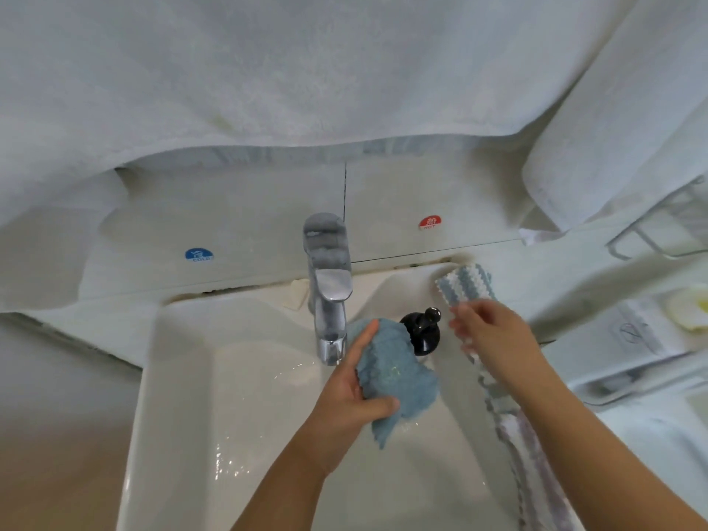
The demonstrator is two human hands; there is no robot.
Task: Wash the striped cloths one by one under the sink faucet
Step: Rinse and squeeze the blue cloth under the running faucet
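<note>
My left hand (pixel 354 392) grips a bunched, wet blue cloth (pixel 394 377) over the white sink basin (pixel 237 396), just right of the chrome faucet (pixel 329 293). Water lies on the basin floor under the spout. My right hand (pixel 494 335) hovers over the sink's right rim, fingers relaxed, above a blue-and-white striped cloth (pixel 465 283) lying there. Another striped cloth (pixel 528 454), purple and white, hangs along the right rim under my forearm. Whether the right hand touches a cloth is unclear.
A black soap dispenser (pixel 421 331) stands between my hands at the back of the sink. White towels (pixel 344 70) hang overhead and at the right. A wire rack (pixel 659 228) and a yellow-white item (pixel 689 308) sit on the right counter.
</note>
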